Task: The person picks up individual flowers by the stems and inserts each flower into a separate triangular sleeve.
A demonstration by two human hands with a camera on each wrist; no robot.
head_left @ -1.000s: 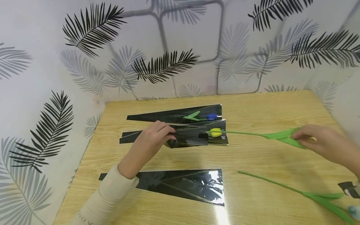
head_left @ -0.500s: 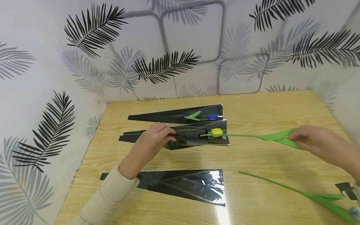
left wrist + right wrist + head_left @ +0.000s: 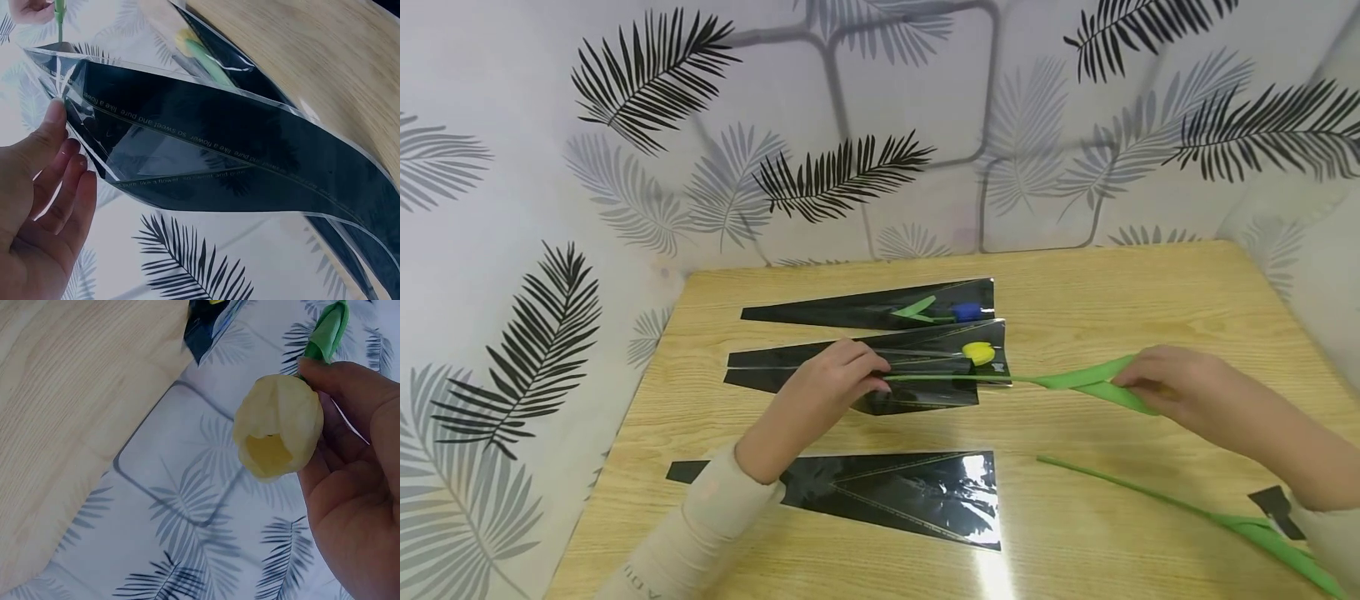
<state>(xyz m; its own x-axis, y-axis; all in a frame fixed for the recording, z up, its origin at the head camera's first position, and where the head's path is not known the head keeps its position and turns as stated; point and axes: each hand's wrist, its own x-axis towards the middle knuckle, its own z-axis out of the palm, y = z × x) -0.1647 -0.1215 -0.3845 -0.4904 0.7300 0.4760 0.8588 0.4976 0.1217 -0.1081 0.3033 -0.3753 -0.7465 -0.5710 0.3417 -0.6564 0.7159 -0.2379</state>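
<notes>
Tulip [image 3: 275, 412] pinched in R hand [image 3: 1176, 383], blk wrapper [image 3: 187, 109] pinched in L hand [image 3: 838, 375]; wood tbl [image 3: 1112, 292]

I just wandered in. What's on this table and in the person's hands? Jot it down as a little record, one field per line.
Left hand: pinches a dark sleeve
Right hand: holds a pale tulip just below its bloom, stem pointing toward the left hand
Far packet: blue tulip inside
Middle packet: yellow tulip inside
Near packet: lying flat, no flower visible
Loose flower: on the wooden table, bloom not visible
</notes>
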